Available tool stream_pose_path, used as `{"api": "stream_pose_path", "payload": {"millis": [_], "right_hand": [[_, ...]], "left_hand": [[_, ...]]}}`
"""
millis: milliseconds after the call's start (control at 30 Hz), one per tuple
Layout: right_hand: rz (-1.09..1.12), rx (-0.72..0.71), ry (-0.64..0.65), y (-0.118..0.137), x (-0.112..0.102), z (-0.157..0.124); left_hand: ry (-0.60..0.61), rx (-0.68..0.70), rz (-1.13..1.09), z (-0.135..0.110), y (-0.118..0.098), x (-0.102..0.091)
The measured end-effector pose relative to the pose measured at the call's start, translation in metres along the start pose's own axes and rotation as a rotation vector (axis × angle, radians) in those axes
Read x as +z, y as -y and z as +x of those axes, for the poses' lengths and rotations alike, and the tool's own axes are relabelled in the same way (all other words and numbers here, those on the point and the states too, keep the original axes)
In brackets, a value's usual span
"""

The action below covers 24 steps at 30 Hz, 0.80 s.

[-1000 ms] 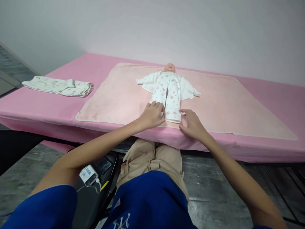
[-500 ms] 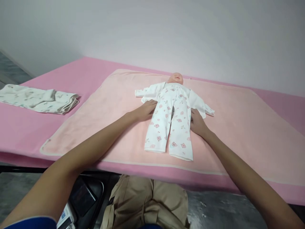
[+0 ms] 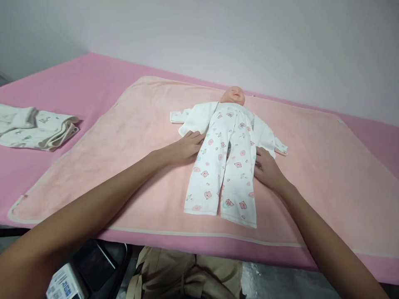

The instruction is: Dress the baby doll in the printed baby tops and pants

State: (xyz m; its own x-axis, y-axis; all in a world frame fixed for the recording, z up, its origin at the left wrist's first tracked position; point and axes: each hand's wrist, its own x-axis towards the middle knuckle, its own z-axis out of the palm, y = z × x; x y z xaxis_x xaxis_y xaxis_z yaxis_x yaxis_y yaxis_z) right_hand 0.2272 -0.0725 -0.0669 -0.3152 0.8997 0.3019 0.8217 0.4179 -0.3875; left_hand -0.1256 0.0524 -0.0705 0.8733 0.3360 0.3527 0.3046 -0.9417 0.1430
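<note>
We seem to be adjusting the patterned trousers (image 3: 215,158) near the worktop's (image 3: 218,246) front edge; left hand (image 3: 187,147) and right hand (image 3: 269,168) flank them, whether fingers pinch we can't tell. Next likely needs even handling.

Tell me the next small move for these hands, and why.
I'd probably slide the left hand and right hand gently down the sides of the pants to smooth them: the hands sit at opposite side edges, the legs lie extended toward the person with a gap between, and neither hand is at the hems.
</note>
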Motion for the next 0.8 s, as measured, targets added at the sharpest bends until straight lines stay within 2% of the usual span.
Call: {"api": "stream_pose_path", "payload": {"millis": [200, 300, 467, 533, 633, 800], "right_hand": [[0.002, 0.002, 0.026, 0.006, -0.007, 0.0], [0.038, 0.025, 0.054, 0.01, -0.001, -0.003], [0.097, 0.074, -0.025, 0.017, 0.008, 0.002], [0.157, 0.095, -0.035, 0.022, 0.008, 0.005], [0.238, 0.172, 0.028, 0.028, 0.005, 0.007], [0.165, 0.336, 0.121, 0.031, 0.003, 0.001]], "left_hand": [[-0.06, -0.07, -0.125, 0.002, -0.007, -0.008], [-0.038, -0.08, -0.214, 0.001, -0.011, -0.005], [0.02, -0.117, -0.351, 0.003, -0.023, 0.002], [0.036, -0.155, -0.342, 0.007, -0.028, 0.003], [0.079, -0.193, -0.276, 0.011, -0.033, 0.004], [0.156, -0.262, -0.147, 0.013, -0.038, 0.008]]}}
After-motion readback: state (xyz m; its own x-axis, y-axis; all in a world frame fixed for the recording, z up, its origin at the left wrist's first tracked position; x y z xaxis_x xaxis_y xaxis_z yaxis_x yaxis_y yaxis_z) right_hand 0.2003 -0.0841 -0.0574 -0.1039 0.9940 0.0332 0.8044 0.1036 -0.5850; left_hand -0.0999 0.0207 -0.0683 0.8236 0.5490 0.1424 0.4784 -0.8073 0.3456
